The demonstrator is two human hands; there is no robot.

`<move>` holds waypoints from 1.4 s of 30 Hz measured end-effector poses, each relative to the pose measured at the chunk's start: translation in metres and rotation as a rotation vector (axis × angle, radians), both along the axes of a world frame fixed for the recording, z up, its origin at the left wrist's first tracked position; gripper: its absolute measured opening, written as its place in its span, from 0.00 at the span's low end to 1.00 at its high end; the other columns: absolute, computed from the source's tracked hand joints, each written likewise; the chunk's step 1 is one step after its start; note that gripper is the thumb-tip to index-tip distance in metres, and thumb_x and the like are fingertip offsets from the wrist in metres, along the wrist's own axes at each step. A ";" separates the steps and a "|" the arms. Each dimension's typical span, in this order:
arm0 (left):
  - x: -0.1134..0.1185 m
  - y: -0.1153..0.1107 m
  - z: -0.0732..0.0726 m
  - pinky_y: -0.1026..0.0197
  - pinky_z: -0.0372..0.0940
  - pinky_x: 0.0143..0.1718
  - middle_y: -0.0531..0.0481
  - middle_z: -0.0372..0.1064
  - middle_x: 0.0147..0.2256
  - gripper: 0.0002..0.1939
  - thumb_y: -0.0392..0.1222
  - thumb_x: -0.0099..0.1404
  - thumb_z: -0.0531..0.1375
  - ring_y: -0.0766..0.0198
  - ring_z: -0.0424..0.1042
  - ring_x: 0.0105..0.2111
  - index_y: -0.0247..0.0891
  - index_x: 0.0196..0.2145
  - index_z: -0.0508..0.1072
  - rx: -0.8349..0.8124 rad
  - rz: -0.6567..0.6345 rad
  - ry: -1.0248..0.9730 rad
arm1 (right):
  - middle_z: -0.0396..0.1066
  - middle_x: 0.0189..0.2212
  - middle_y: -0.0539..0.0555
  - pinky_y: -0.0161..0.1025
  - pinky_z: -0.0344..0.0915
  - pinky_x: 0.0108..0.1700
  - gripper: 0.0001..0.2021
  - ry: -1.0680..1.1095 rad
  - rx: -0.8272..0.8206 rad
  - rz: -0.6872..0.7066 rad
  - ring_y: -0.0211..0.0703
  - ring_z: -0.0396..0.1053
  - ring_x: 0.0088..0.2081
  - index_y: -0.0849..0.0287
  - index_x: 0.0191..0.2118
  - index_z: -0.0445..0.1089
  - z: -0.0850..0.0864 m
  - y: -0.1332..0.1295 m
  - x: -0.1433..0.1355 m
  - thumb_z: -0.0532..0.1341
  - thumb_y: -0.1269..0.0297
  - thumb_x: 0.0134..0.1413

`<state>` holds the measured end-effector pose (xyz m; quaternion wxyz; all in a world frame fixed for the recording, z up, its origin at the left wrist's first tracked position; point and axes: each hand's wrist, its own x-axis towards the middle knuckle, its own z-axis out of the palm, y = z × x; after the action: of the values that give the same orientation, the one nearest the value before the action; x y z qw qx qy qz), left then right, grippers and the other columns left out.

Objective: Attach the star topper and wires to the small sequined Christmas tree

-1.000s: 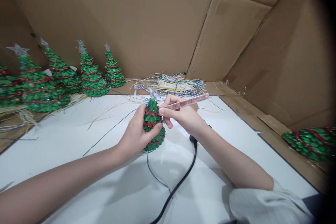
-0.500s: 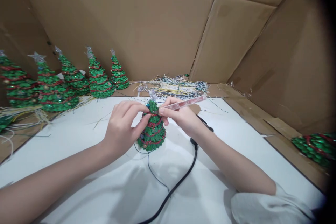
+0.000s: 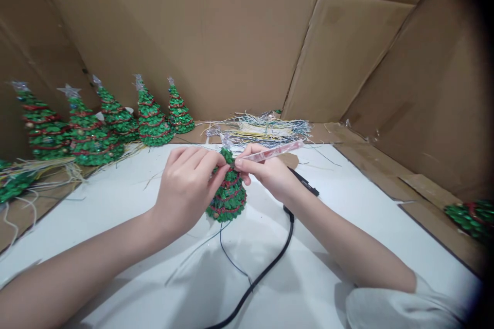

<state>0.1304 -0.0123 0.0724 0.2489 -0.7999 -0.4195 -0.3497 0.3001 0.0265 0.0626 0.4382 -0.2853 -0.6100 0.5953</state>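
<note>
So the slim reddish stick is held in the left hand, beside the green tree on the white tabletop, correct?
Not quite: the head view shows the slim reddish stick in the right hand, not the left hand. It is beside the green tree on the white tabletop, as you say.

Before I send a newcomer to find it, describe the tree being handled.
In front of the cardboard wall lies the white tabletop. Near its middle stands a green tree with red garland. Unlike the other trees, it has the left hand and right hand near its top.
</note>
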 end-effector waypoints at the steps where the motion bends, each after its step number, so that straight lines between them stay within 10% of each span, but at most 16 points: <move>1: 0.000 0.001 0.000 0.57 0.57 0.35 0.54 0.68 0.25 0.05 0.38 0.62 0.56 0.62 0.67 0.28 0.40 0.28 0.65 0.001 0.004 0.004 | 0.63 0.15 0.43 0.33 0.55 0.28 0.11 0.006 -0.001 0.000 0.32 0.61 0.20 0.59 0.26 0.62 0.000 0.000 0.000 0.65 0.61 0.44; 26: -0.004 -0.013 -0.017 0.58 0.58 0.32 0.51 0.69 0.27 0.03 0.34 0.61 0.55 0.62 0.67 0.29 0.39 0.33 0.68 0.012 -0.107 -0.016 | 0.66 0.22 0.46 0.31 0.59 0.25 0.07 -0.198 0.386 0.084 0.33 0.65 0.24 0.59 0.28 0.64 0.008 -0.009 0.010 0.64 0.64 0.47; 33: -0.013 -0.008 -0.003 0.61 0.58 0.31 0.52 0.66 0.27 0.07 0.34 0.64 0.49 0.65 0.64 0.28 0.39 0.29 0.62 -0.125 -0.077 -0.201 | 0.66 0.25 0.47 0.33 0.61 0.29 0.05 -0.180 0.560 -0.232 0.34 0.66 0.27 0.58 0.30 0.63 0.008 -0.013 0.010 0.60 0.65 0.51; 39: -0.029 0.022 0.004 0.60 0.53 0.25 0.55 0.55 0.17 0.16 0.42 0.65 0.48 0.65 0.58 0.20 0.40 0.19 0.57 -0.350 0.118 -0.256 | 0.66 0.27 0.50 0.36 0.61 0.34 0.03 -0.342 1.049 -0.409 0.36 0.63 0.30 0.57 0.32 0.64 -0.004 -0.012 0.002 0.58 0.72 0.53; 42: -0.034 0.036 -0.001 0.58 0.59 0.32 0.50 0.67 0.28 0.10 0.43 0.64 0.50 0.60 0.66 0.30 0.38 0.29 0.66 -0.434 0.085 -0.229 | 0.66 0.28 0.52 0.37 0.60 0.34 0.04 -0.403 1.128 -0.396 0.37 0.63 0.31 0.58 0.32 0.63 -0.010 -0.008 -0.001 0.56 0.74 0.53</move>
<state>0.0961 0.0234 0.0712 0.0368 -0.7715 -0.5433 -0.3290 0.2996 0.0183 0.0522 0.4997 -0.2243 -0.8363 0.0245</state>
